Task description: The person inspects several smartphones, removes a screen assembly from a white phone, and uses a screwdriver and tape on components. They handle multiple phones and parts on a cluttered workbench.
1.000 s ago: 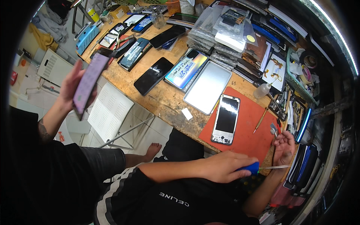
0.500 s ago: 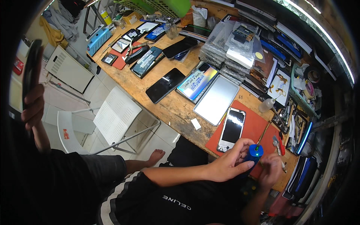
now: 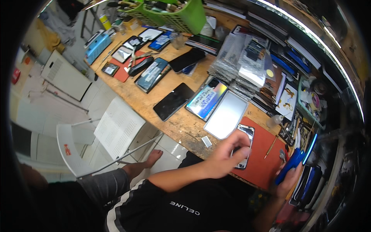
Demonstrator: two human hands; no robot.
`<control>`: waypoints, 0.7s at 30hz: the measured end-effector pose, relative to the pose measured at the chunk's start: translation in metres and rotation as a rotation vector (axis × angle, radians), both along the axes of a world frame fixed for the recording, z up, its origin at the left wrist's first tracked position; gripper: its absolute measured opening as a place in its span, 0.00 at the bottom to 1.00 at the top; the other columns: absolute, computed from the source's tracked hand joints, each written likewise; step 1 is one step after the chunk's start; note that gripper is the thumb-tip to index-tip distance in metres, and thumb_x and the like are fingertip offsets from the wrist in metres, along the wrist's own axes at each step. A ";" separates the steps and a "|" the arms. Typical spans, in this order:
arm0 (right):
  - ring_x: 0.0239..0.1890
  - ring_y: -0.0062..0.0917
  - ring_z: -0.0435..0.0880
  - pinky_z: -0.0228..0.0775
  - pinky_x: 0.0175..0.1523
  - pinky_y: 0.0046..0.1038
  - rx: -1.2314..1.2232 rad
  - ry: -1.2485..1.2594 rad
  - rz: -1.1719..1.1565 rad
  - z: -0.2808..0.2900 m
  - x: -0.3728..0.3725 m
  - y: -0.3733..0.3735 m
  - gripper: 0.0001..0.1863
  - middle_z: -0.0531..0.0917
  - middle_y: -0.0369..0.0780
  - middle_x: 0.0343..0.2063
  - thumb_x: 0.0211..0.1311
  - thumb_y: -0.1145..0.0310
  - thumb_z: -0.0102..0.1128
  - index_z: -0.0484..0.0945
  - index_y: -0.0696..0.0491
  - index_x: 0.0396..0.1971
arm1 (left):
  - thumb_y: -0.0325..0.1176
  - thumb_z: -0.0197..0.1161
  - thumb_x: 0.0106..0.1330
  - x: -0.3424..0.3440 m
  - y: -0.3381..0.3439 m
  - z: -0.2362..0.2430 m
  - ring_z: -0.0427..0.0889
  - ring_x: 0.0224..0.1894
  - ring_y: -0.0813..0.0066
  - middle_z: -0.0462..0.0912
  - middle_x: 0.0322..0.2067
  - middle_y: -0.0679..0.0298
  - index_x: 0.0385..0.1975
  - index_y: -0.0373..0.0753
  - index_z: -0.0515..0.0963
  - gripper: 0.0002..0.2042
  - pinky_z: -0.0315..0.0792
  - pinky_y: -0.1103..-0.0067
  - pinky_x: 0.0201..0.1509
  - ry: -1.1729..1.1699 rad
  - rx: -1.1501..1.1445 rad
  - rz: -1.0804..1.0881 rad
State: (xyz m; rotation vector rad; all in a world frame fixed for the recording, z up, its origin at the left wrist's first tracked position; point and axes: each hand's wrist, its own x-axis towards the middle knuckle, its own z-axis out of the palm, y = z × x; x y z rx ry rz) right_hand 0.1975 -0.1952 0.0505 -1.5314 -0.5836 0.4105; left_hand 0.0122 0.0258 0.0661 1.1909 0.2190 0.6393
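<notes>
My left hand (image 3: 228, 154) hovers over the opened phone (image 3: 242, 165), its fingers loosely curled and the thumb apart from the index finger, with nothing seen between them. It hides much of the phone, whose screws and frame show at the top and bottom ends. The phone lies on a red mat (image 3: 261, 164). At the mat's right edge my right hand (image 3: 288, 181) is closed round a blue-bodied hand tool (image 3: 290, 167), tilted upward. A thin gold screwdriver (image 3: 271, 147) rests on the mat between the hands.
Left of the mat lie a silver tray (image 3: 226, 115), a shiny phone (image 3: 207, 98) and a black phone (image 3: 174, 101). A dropper bottle (image 3: 275, 120) stands behind the mat. Bubble-wrapped packs (image 3: 232, 58) are stacked farther back. Another person's leg (image 3: 143, 164) is beside a white folding chair (image 3: 119, 120).
The blue tool has passed from my left hand to my right, which moved it rightward. My left hand has shifted left over the phone. At far left, a held black device has left view.
</notes>
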 end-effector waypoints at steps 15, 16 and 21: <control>0.51 0.33 0.82 0.73 0.60 0.33 -0.427 -0.525 -0.556 -0.038 0.144 0.040 0.32 0.83 0.48 0.51 0.70 0.66 0.68 0.67 0.60 0.69 | 0.15 0.64 0.61 -0.041 0.049 0.128 0.78 0.34 0.67 0.77 0.27 0.61 0.31 0.36 0.79 0.07 0.88 0.64 0.50 -1.330 -0.348 -0.381; 0.53 0.37 0.83 0.73 0.62 0.36 -0.439 -0.591 -0.553 -0.039 0.150 0.044 0.33 0.83 0.51 0.53 0.69 0.66 0.68 0.67 0.61 0.69 | 0.20 0.64 0.64 -0.053 0.054 0.123 0.76 0.32 0.68 0.75 0.26 0.62 0.30 0.38 0.77 0.05 0.86 0.64 0.47 -1.237 -0.359 -0.301; 0.58 0.55 0.76 0.68 0.66 0.47 -0.554 -0.907 -0.625 -0.059 0.168 0.064 0.34 0.77 0.57 0.55 0.63 0.74 0.67 0.67 0.61 0.68 | 0.40 0.66 0.74 -0.085 0.071 0.068 0.67 0.29 0.77 0.67 0.25 0.69 0.29 0.45 0.67 0.15 0.71 0.72 0.41 -0.683 -0.242 0.015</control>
